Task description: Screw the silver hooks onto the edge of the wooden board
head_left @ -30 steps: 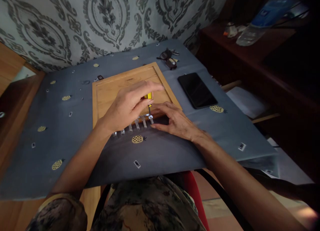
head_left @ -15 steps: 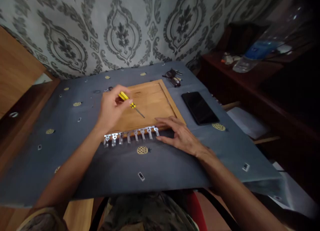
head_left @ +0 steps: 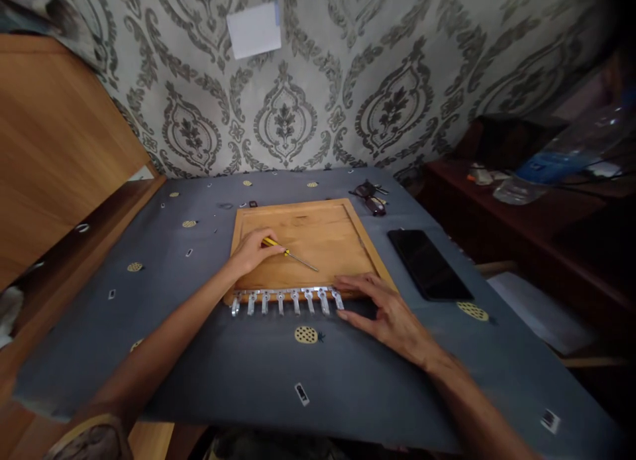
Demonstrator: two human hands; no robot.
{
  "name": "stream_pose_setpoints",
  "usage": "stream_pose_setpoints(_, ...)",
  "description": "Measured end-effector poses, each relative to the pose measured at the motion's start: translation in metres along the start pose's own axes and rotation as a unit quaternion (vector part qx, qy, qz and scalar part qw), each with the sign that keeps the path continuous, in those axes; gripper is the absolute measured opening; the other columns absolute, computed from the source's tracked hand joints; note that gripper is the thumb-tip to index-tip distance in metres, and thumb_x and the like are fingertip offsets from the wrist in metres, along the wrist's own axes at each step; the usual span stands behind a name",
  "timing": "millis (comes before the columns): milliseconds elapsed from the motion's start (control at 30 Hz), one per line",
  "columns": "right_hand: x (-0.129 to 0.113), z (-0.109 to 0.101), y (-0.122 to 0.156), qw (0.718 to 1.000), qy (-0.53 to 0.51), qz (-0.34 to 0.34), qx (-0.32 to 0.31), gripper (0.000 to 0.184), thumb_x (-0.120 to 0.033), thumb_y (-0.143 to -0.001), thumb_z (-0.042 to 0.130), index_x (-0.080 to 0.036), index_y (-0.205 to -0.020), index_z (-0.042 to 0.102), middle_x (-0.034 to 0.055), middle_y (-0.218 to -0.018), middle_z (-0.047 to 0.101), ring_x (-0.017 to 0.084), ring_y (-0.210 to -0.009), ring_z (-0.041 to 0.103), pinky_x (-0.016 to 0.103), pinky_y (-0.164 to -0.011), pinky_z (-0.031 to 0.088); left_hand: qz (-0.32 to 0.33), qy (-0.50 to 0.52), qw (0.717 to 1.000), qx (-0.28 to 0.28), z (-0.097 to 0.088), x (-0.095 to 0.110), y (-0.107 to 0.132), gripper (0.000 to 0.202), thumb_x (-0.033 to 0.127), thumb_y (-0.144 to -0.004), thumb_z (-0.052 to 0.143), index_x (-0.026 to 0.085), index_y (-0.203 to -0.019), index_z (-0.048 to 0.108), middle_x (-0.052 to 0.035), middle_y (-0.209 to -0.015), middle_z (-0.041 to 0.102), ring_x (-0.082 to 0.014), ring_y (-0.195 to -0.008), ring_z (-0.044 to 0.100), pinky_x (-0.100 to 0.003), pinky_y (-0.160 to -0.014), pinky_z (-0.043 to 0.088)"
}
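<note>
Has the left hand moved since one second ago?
Yes. The left hand, holding the screwdriver, went from the hook row to the left side of the wooden tray.

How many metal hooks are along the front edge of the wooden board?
8 hooks, in a row along the board's near edge, from its left corner to the right hand, whose fingers may hide another.

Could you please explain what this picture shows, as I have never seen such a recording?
There is no machine: these are a person's two bare hands, filmed by a camera worn on the head, looking down. A grey cloth covers the table. On it lie a wooden board with a row of metal hooks along its near edge, a black phone and glasses. The left hand holds a yellow screwdriver over the board. The right hand rests flat and open by the hooks.
</note>
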State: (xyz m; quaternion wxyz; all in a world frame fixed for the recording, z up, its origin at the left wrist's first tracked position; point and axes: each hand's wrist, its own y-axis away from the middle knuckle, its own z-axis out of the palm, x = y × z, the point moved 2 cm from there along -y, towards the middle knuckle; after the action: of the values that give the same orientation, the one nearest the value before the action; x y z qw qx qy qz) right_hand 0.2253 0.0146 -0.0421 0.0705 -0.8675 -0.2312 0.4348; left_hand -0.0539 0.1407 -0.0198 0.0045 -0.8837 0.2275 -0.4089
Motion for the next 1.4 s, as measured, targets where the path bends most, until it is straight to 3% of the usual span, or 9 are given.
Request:
stream_pose_setpoints(233,0.000,-0.002,-0.001,1.000,0.023,-0.002,0.006,0.042,-0.038,-0.085,0.072,-0.029,-0.126,0.067,0.0084,-0.111,0.073,0.027,-0.106,0.070,0.052,-0.094,0.059,0.069,-0.119,0.989,-0.046,-0.002,0.004,0.012,0.017,0.031,-0.086,0.072,0.018,-0.081,0.063,-0.0012,-0.090,0.056,-0.0178,-0.091,0.057,-0.031,-0.085,0.045)
stream_pose_setpoints(400,-0.002,-0.002,-0.001,1.000,0.024,0.000,0.010,0.041,-0.039,-0.086,0.073,-0.028,-0.125,0.067,0.0086,-0.110,0.073,0.026,-0.106,0.071,0.048,-0.094,0.060,0.061,-0.156,0.985,-0.031,-0.012,0.003,0.014,0.015,0.031,-0.087,0.072,0.020,-0.094,0.067,-0.0021,-0.099,0.062,-0.0176,-0.100,0.060,-0.032,-0.092,0.049)
stream_pose_setpoints(533,0.000,-0.001,-0.001,1.000,0.030,-0.003,0.010,0.042,-0.039,-0.086,0.073,-0.029,-0.126,0.066,0.0080,-0.110,0.073,0.026,-0.106,0.071,0.049,-0.093,0.060,-0.034,-0.197,0.978,0.060,-0.051,-0.022,0.009,0.021,0.030,-0.097,0.059,0.016,-0.111,0.064,-0.0063,-0.111,0.065,-0.0171,-0.101,0.063,-0.037,-0.094,0.054)
stream_pose_setpoints(667,0.000,0.000,-0.001,1.000,0.029,-0.004,0.010,0.044,-0.040,-0.086,0.073,-0.028,-0.127,0.065,0.0084,-0.111,0.073,0.026,-0.106,0.071,0.049,-0.093,0.060,-0.162,-0.251,0.944,0.140,-0.089,-0.063,0.010,0.037,0.038,-0.096,0.061,0.015,-0.125,0.059,-0.0103,-0.124,0.062,-0.0219,-0.109,0.063,-0.044,-0.093,0.056)
stream_pose_setpoints(867,-0.002,-0.002,-0.001,1.000,0.020,-0.005,0.010,0.045,-0.043,-0.086,0.072,-0.028,-0.129,0.064,0.0092,-0.112,0.072,0.027,-0.104,0.071,0.050,-0.093,0.060,-0.241,-0.284,0.917,0.141,-0.095,-0.093,0.022,0.038,0.038,-0.096,0.061,0.015,-0.126,0.058,-0.0105,-0.125,0.061,-0.0221,-0.110,0.063,-0.044,-0.093,0.057)
stream_pose_setpoints(1133,-0.006,-0.001,-0.001,1.000,0.027,-0.003,0.001,0.045,-0.042,-0.086,0.073,-0.024,-0.127,0.065,0.0099,-0.115,0.072,0.026,-0.108,0.069,0.050,-0.098,0.056,-0.248,-0.305,0.910,0.131,-0.093,-0.088,0.021,0.035,0.038,-0.096,0.061,0.015,-0.122,0.060,-0.0101,-0.124,0.062,-0.0223,-0.111,0.063,-0.045,-0.095,0.055)
stream_pose_setpoints(1267,-0.006,-0.001,0.000,1.000,0.016,-0.007,0.000,0.049,-0.041,-0.087,0.074,-0.023,-0.131,0.063,0.0081,-0.114,0.074,0.025,-0.113,0.065,0.047,-0.099,0.053,-0.222,-0.302,0.915,0.148,-0.092,-0.077,0.021,0.011,0.019,-0.091,0.057,0.012,-0.094,0.065,-0.0118,-0.106,0.066,-0.0269,-0.112,0.061,-0.047,-0.103,0.047)
stream_pose_setpoints(1400,-0.006,-0.001,0.000,1.000,0.009,-0.010,0.000,0.056,-0.039,-0.087,0.074,-0.023,-0.137,0.057,0.0062,-0.112,0.075,0.025,-0.114,0.063,0.046,-0.099,0.052,-0.184,-0.279,0.923,0.188,-0.092,-0.053,0.020,0.010,0.021,-0.084,0.052,0.016,-0.085,0.060,-0.0104,-0.094,0.065,-0.0274,-0.099,0.062,-0.045,-0.096,0.047)
